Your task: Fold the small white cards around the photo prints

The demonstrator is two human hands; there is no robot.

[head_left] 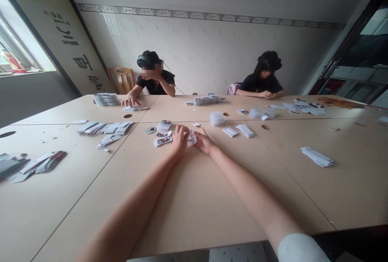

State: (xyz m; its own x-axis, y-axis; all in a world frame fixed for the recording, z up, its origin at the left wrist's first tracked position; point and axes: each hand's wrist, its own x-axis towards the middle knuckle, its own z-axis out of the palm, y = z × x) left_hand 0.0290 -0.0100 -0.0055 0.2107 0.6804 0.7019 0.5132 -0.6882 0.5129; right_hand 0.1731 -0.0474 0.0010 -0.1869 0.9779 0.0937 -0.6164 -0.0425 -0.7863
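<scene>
A small clear plastic bag point(191, 138) is held between my two hands above the middle of the table. My left hand point(180, 140) is closed, its bent fingers pinching the bag's left side. On the other side, my right hand point(204, 142) grips the bag's edge between thumb and fingers, palm turned inward. What lies inside the bag is too small to make out. Just left of my left hand are printed cards with dark pictures point(163, 141), and behind them stands a stack of bagged cards point(164, 125).
A round lid-like disc point(150, 131) lies left of the cards. A pile of clear bags point(217, 118) and white card stacks point(245, 130) sit to the right. Folded white papers point(104, 128) spread at left. Two people point(153, 74) in headgear sit across the table point(194, 209).
</scene>
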